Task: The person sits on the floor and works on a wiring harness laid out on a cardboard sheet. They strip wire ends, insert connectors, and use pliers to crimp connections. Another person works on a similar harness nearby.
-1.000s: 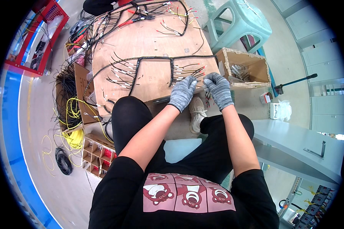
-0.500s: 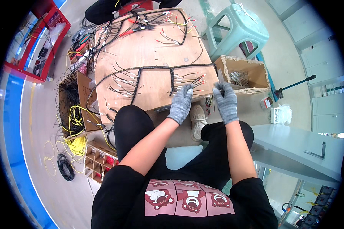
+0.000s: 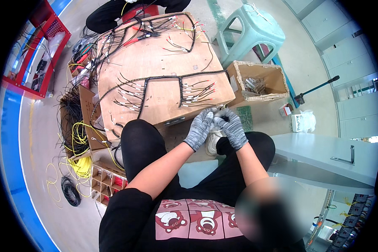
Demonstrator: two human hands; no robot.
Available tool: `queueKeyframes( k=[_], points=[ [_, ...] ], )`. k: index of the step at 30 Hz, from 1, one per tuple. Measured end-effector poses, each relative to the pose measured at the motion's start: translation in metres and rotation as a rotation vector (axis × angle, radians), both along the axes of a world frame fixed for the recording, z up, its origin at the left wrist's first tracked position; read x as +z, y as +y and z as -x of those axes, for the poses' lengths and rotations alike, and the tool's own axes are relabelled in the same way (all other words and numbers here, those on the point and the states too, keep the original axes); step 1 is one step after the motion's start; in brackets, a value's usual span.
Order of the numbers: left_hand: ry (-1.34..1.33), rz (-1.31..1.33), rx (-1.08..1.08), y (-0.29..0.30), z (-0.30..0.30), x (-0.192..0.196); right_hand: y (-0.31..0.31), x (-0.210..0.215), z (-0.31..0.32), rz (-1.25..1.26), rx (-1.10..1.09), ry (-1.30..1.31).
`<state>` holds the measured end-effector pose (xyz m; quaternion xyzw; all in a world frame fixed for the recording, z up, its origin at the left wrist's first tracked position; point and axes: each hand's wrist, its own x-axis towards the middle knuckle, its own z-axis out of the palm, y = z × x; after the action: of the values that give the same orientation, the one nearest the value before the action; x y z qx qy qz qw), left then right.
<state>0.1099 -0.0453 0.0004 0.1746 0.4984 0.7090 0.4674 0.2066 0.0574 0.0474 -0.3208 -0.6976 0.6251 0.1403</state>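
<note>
My left hand (image 3: pixel 200 128) and my right hand (image 3: pixel 231 129), both in grey knit gloves, meet just off the near right edge of the wooden tabletop (image 3: pixel 143 59). Their fingers are closed and pinched together. Whatever lies between them is too small and too covered to name. Closest to them on the table is a black wire harness (image 3: pixel 164 77). Its taped trunk bends into two downward branches, and from these fan several thin wires with white sleeves and some red tips.
A second harness (image 3: pixel 193 40) and red-handled pliers (image 3: pixel 149 35) lie at the far end, by another person's dark-clothed legs (image 3: pixel 103 19). Right of the table are a cardboard box (image 3: pixel 277 97) and green stool (image 3: pixel 256 29). Yellow cable (image 3: pixel 82 167) and a compartment box (image 3: pixel 109 170) sit left.
My hands have come together and lower; the right moved left toward the left hand, closing the gap between them. The head view has shifted slightly. The harness stays in place on the table.
</note>
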Motion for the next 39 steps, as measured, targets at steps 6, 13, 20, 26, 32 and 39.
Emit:
queueKeyframes(
  k=[6, 13, 20, 26, 32, 39],
  points=[
    [1.154, 0.586, -0.241, 0.024, 0.029, 0.007, 0.031, 0.008, 0.001, 0.149, -0.216, 0.003],
    [1.21, 0.576, -0.194, 0.032, 0.041, -0.009, 0.034, 0.0, 0.006, -0.176, -0.132, -0.118],
    [1.113, 0.474, -0.071, 0.026, 0.045, -0.006, 0.036, -0.012, 0.018, -0.433, -0.15, -0.12],
    [1.119, 0.47, -0.069, 0.023, 0.046, -0.009, 0.031, -0.008, 0.03, -0.494, -0.101, -0.096],
    [1.118, 0.47, -0.09, 0.025, 0.045, -0.006, 0.039, -0.024, 0.027, -0.594, -0.06, -0.084],
    [1.126, 0.476, -0.087, 0.025, 0.044, 0.0, 0.033, -0.009, 0.034, -0.75, 0.002, -0.082]
  ],
)
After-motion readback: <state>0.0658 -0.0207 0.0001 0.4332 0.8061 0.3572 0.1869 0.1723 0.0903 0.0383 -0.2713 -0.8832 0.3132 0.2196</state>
